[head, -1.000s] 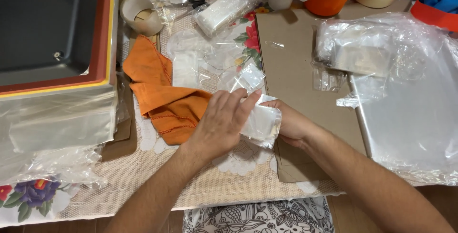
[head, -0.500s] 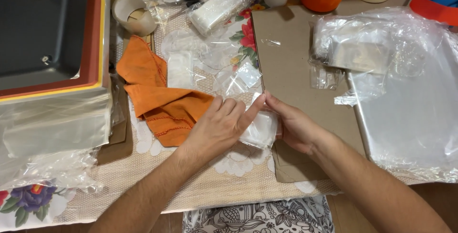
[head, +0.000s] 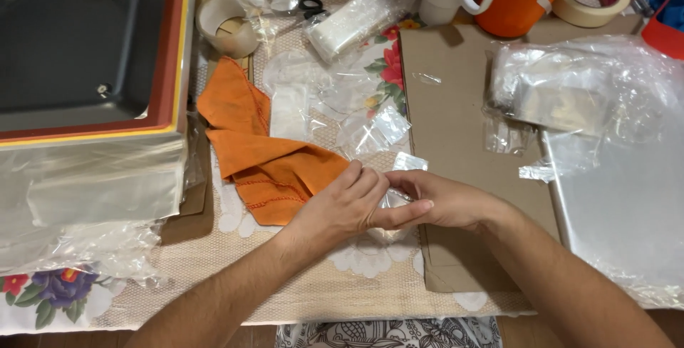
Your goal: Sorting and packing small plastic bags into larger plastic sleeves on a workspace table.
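The left hand [head: 342, 205] has slid over the right hand [head: 434, 202], both now pressed flat on the small clear packet [head: 388, 228] beside the orange cloth [head: 271, 156], seemingly flattening it.

An orange cloth [head: 267, 156] lies on a beige woven mat [head: 313, 291] with white lace flowers. Right of the cloth: brown cardboard [head: 456, 120]. Beyond it, an orange mug [head: 516, 2] with a white handle.
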